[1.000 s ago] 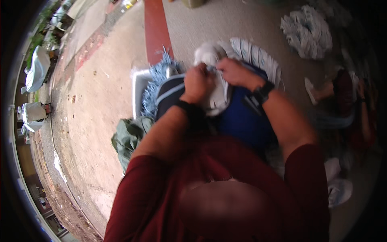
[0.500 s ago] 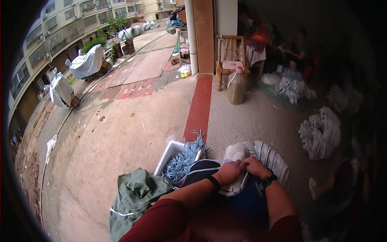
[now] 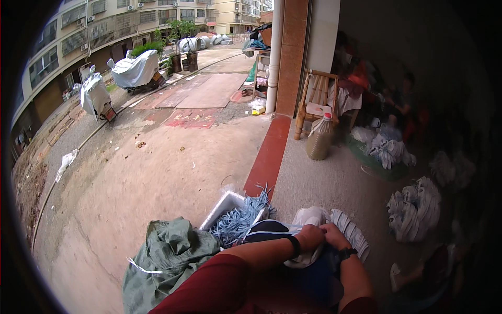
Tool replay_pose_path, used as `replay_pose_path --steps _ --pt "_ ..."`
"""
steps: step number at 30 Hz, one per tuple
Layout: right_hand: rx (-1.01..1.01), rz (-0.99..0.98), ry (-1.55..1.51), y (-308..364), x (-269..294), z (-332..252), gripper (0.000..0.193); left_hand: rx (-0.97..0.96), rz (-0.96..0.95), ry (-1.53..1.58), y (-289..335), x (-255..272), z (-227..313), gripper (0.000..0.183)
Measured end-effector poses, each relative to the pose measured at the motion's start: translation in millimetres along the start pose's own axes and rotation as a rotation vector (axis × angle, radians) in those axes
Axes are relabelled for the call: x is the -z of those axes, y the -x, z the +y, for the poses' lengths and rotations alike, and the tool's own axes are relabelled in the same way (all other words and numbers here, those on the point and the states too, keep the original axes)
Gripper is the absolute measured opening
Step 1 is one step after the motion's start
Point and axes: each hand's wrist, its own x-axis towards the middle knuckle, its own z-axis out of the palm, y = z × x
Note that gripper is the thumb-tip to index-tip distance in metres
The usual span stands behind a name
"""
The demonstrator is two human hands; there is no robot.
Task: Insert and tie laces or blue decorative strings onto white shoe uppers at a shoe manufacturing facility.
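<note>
A white fabric piece that looks like a shoe upper [image 3: 308, 215] lies over my lap, on dark blue cloth. My left hand [image 3: 310, 237] is closed at its near edge, and a light-blue lace [image 3: 280, 232] stretches from there toward the left. Close beside it, my right hand [image 3: 334, 236] is pinched on the white piece; its fingertips are partly hidden. A fanned stack of white uppers [image 3: 351, 227] sits just right of my hands. To the left, a white foam box [image 3: 217, 210] holds a tangle of light-blue laces [image 3: 238, 220].
A crumpled green sack [image 3: 170, 256] lies at my left. Ahead stand a capped plastic jug [image 3: 319, 138] and a bamboo chair [image 3: 315, 99]. Bundles of white uppers [image 3: 413, 212] rest on the floor at right, with other people in shadow. Covered motorbikes [image 3: 135, 69] stand outside.
The view has swung, so the surroundings sit lower and farther right. My hands have moved slightly down and remain together at the white piece. The light-blue lace now shows stretched beside my left hand.
</note>
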Motion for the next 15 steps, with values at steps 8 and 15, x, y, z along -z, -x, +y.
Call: replay_pose_path --steps 8,15 --pt "0.047 0.317 0.028 9.5 -26.1 13.2 0.009 -0.341 -0.439 0.899 72.3 36.1 5.1 0.019" --pt "0.159 0.331 -0.033 37.3 -63.7 -83.4 0.018 0.112 0.037 0.917 104.5 29.7 -14.0 0.032"
